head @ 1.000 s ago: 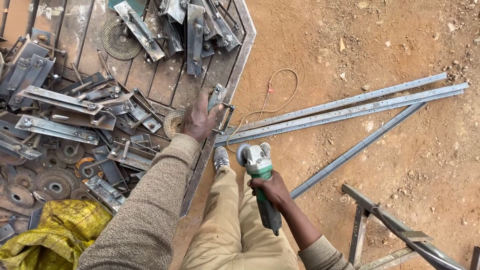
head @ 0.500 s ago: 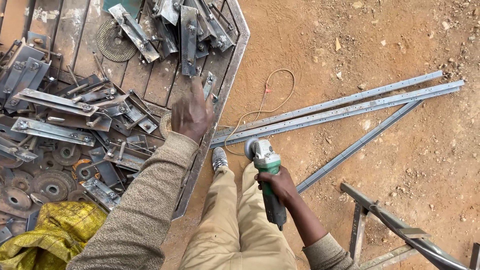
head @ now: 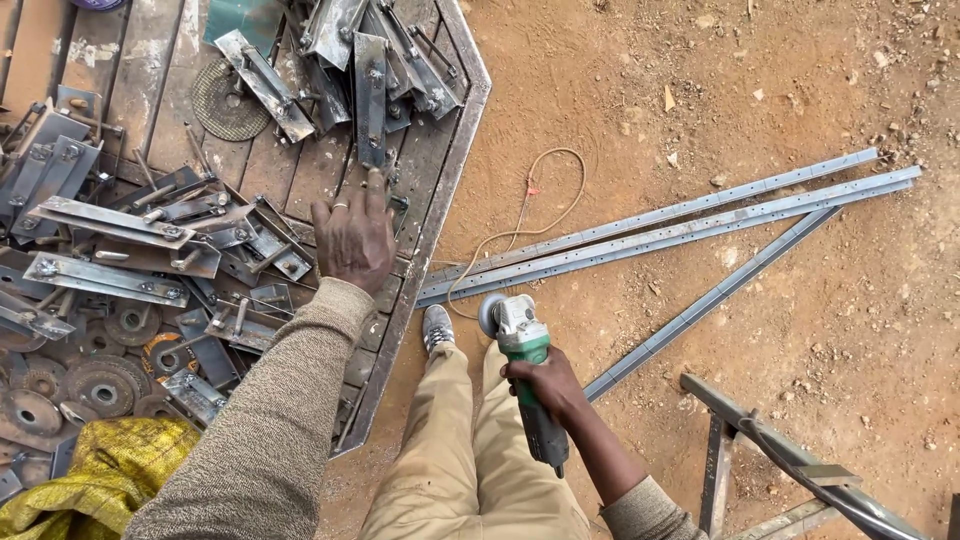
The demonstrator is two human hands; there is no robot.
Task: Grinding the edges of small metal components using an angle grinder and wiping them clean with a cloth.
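My right hand grips the green body of an angle grinder, its disc end pointing away from me above my knee. My left hand reaches over the metal worktable, palm down, fingers extended toward a long flat metal bracket near the table's edge. It holds nothing. Many grey metal brackets with bolts lie heaped on the table to the left of that hand.
Long perforated steel angle bars lie on the red dirt to the right, with a loose cord. Grinding discs and round parts rest on the table. A yellow cloth sits bottom left. A metal frame stands bottom right.
My left hand has let go of a small metal piece at the table edge and moved farther onto the table toward the long bracket. The grinder stays held in my right hand.
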